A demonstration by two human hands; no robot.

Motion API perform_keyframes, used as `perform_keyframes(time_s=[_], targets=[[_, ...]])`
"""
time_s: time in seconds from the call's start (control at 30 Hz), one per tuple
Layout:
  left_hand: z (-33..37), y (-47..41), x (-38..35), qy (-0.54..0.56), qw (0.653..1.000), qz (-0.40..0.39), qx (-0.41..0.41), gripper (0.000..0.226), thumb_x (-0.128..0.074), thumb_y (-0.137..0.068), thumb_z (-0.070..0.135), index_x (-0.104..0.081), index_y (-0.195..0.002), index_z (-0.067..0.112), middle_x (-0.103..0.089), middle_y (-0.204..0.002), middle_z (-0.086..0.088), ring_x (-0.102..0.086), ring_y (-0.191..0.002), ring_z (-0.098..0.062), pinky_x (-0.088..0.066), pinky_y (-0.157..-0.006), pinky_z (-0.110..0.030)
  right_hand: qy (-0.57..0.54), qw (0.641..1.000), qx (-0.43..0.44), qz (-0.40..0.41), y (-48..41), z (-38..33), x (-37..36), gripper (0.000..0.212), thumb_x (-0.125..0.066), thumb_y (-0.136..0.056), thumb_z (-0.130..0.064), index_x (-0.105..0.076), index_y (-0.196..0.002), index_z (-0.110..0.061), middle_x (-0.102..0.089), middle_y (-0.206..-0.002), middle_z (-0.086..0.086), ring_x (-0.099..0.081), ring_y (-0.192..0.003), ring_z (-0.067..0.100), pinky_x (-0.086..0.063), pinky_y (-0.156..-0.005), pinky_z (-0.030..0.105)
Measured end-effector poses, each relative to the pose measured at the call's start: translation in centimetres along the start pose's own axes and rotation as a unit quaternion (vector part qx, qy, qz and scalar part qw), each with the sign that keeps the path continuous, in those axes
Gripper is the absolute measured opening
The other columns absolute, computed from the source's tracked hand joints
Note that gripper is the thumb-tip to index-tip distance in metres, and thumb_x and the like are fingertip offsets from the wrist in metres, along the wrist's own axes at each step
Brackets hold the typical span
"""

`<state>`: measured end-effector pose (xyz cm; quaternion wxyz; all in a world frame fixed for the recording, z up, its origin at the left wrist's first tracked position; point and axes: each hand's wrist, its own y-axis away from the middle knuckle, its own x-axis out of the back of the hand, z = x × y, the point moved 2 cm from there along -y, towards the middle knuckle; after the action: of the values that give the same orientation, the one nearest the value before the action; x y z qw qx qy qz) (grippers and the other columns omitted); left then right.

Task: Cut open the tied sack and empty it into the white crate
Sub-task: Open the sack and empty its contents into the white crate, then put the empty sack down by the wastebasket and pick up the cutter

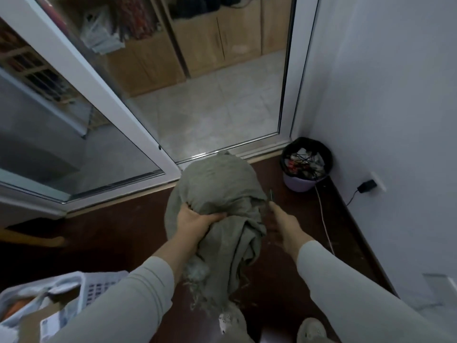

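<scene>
A grey-green woven sack (217,184) stands on the dark floor in the middle of the view. Its bunched, frayed end (230,263) hangs toward me, and a bit of white stuff shows in the folds. My left hand (195,224) is clenched on the gathered fabric of the sack's near side. Just right of the sack, my right hand (284,226) holds a thin dark tool (271,195) with its tip up against the fabric; I cannot tell what kind of tool it is. The white crate (99,285) sits at the bottom left with paper and other items inside.
A lilac waste bin (300,181) with a black liner, full of rubbish, stands in the right corner. A white cable (324,226) runs along the floor by the wall. An open glass door (81,134) is at left. My shoe (311,329) is below.
</scene>
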<state>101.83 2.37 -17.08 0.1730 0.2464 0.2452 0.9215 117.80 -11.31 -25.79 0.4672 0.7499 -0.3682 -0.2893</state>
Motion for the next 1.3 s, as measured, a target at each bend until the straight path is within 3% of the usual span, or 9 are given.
perform_keyframes(time_s=[0.1, 0.2, 0.4, 0.57, 0.7, 0.8, 1.03, 1.17, 1.3], targets=[[-2.4, -4.9, -1.8, -0.073, 0.996, 0.025, -0.039, 0.116, -0.095, -0.042, 0.033, -0.035, -0.14, 0.014, -0.053, -0.136, -0.008, -0.051, -0.123, -0.03, -0.043, -0.105, -0.047, 0.064, 0.996, 0.031, 0.051, -3.7, -0.4, 0.7, 0.031, -0.056, -0.09, -0.031, -0.06, -0.107, -0.005, -0.06, -0.081, 0.007, -0.052, -0.062, 0.02, -0.042, -0.062, 0.031], [-5.7, -9.9, -4.6, -0.113, 0.991, 0.033, -0.069, 0.122, -0.093, -0.046, 0.034, -0.025, -0.145, 0.014, -0.048, -0.14, -0.008, -0.047, -0.128, -0.031, -0.039, -0.109, -0.043, 0.137, 0.987, 0.048, 0.063, -10.7, -0.2, 1.6, 0.009, -0.051, -0.092, -0.013, -0.057, -0.094, -0.008, -0.053, -0.068, 0.005, -0.046, -0.055, 0.018, -0.035, -0.051, 0.026], [-14.0, -19.5, -11.1, -0.16, 0.984, 0.028, -0.076, 0.124, -0.092, -0.05, 0.034, -0.018, -0.148, 0.018, -0.046, -0.142, -0.01, -0.045, -0.129, -0.034, -0.039, -0.108, -0.045, 0.21, 0.97, 0.099, 0.075, -23.4, 0.8, 3.6, 0.016, -0.055, -0.091, -0.012, -0.064, -0.102, -0.006, -0.062, -0.076, 0.006, -0.059, -0.065, 0.019, -0.046, -0.064, 0.03], [-20.4, -26.0, -16.2, -0.168, 0.981, 0.028, -0.09, 0.127, -0.09, -0.054, 0.032, -0.01, -0.151, 0.017, -0.042, -0.145, -0.012, -0.041, -0.133, -0.033, -0.035, -0.11, -0.044, 0.251, 0.956, 0.128, 0.082, -33.5, 2.7, 4.4, 0.019, -0.053, -0.091, -0.009, -0.065, -0.103, -0.002, -0.06, -0.073, 0.007, -0.056, -0.06, 0.019, -0.045, -0.057, 0.03], [-24.7, -30.3, -19.9, -0.171, 0.979, 0.025, -0.107, 0.129, -0.089, -0.058, 0.033, -0.002, -0.152, 0.017, -0.039, -0.147, -0.012, -0.039, -0.134, -0.033, -0.033, -0.11, -0.04, 0.364, 0.904, 0.201, 0.1, -40.9, 3.6, 4.7, 0.027, -0.05, -0.091, -0.008, -0.068, -0.111, -0.009, -0.067, -0.107, 0.012, -0.063, -0.097, 0.028, -0.05, -0.087, 0.039], [-27.5, -33.0, -22.3, -0.168, 0.978, 0.031, -0.121, 0.129, -0.087, -0.06, 0.035, 0.002, -0.152, 0.018, -0.036, -0.149, -0.011, -0.036, -0.136, -0.033, -0.031, -0.111, -0.039, 0.435, 0.864, 0.231, 0.108, -45.7, 4.3, 5.0, 0.035, -0.045, -0.093, -0.006, -0.061, -0.123, -0.01, -0.058, -0.131, 0.013, -0.055, -0.118, 0.029, -0.044, -0.099, 0.038], [-31.1, -36.6, -25.5, -0.191, 0.968, 0.049, -0.153, 0.126, -0.085, -0.063, 0.036, 0.004, -0.151, 0.021, -0.04, -0.147, -0.011, -0.039, -0.134, -0.032, -0.034, -0.109, -0.04, 0.585, 0.767, 0.25, 0.089, -53.4, 5.9, 5.5, 0.053, -0.042, -0.094, -0.008, -0.034, -0.146, -0.018, -0.023, -0.154, 0.014, -0.035, -0.137, 0.033, -0.032, -0.112, 0.04], [-32.1, -37.8, -25.9, -0.208, 0.963, 0.051, -0.161, 0.127, -0.085, -0.063, 0.037, 0.005, -0.151, 0.023, -0.04, -0.147, -0.01, -0.041, -0.133, -0.032, -0.036, -0.108, -0.041, 0.62, 0.739, 0.255, 0.068, -56.4, 6.4, 5.2, 0.055, -0.041, -0.097, -0.013, -0.027, -0.148, -0.028, 0.006, -0.16, 0.012, -0.014, -0.146, 0.036, -0.02, -0.118, 0.039], [-33.1, -38.7, -25.8, -0.217, 0.959, 0.05, -0.174, 0.127, -0.085, -0.063, 0.036, 0.004, -0.151, 0.022, -0.04, -0.147, -0.01, -0.04, -0.134, -0.031, -0.035, -0.108, -0.039, 0.629, 0.725, 0.273, 0.072, -59.0, 6.1, 4.3, 0.052, -0.043, -0.098, -0.025, -0.028, -0.147, -0.031, 0.015, -0.159, 0.014, -0.008, -0.146, 0.038, -0.019, -0.119, 0.04]])
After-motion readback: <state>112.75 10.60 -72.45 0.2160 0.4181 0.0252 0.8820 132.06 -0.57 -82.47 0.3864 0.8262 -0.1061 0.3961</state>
